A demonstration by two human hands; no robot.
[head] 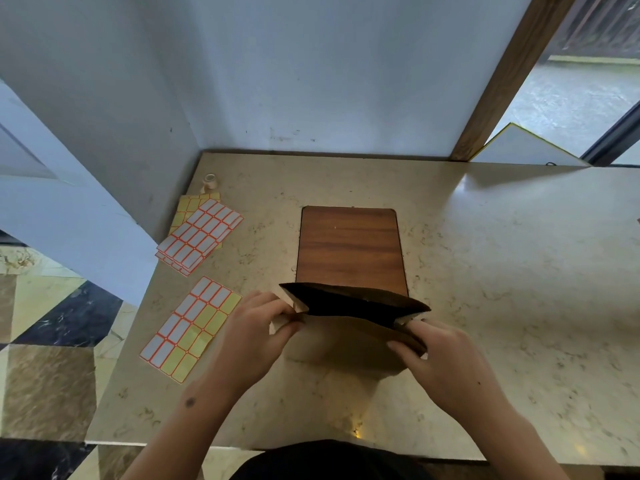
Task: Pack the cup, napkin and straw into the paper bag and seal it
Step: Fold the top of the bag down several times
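Paper bag (346, 336): left hand (256, 327) and right hand (446, 358) pinch its mouth's two ends; between them, the dark interior hides any contents.

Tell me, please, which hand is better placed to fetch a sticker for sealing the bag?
The left hand, probably. Both hands pinch the paper bag at its mouth corners, but the sticker sheets lie just beside the left; none appear near the right hand.

Both forearms bare, no sleeves; left hand (256, 336) & right hand (446, 362) w/o gloves or rings. Dark top (329, 460) at bottom edge.
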